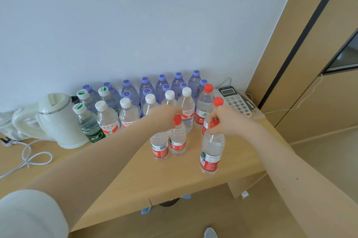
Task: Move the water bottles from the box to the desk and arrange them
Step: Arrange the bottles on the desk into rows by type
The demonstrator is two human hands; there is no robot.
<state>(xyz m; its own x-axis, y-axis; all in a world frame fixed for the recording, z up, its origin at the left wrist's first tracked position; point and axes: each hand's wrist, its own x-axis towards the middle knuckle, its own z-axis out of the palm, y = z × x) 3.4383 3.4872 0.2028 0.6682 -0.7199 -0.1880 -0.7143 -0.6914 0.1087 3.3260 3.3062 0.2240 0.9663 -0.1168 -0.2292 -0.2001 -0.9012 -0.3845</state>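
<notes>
L hand (164, 116) is clamped over the tops of a pair of red-label btls (159, 147). One red cap pokes out by its fingertips; the other top is hidden under the palm. Both hang or stand straight below the hand on the wooden desk (120, 185); can't tell if the bases touch.

R hand (228, 121) grasps a red-cap btl (212, 152) at the neck, fingers curled round it just under the cap. The btl is upright below the hand, near the desk's front edge.

Just beyond R hand are 2 more red-cap btls (205, 106), w/ a desk phone (236, 102) past its knuckles. Beyond L hand stand rows of white-cap btls (126, 113), then purple-cap btls (145, 84) by the wall. A cream kettle (60, 119) sits well off to L hand's outer side.
</notes>
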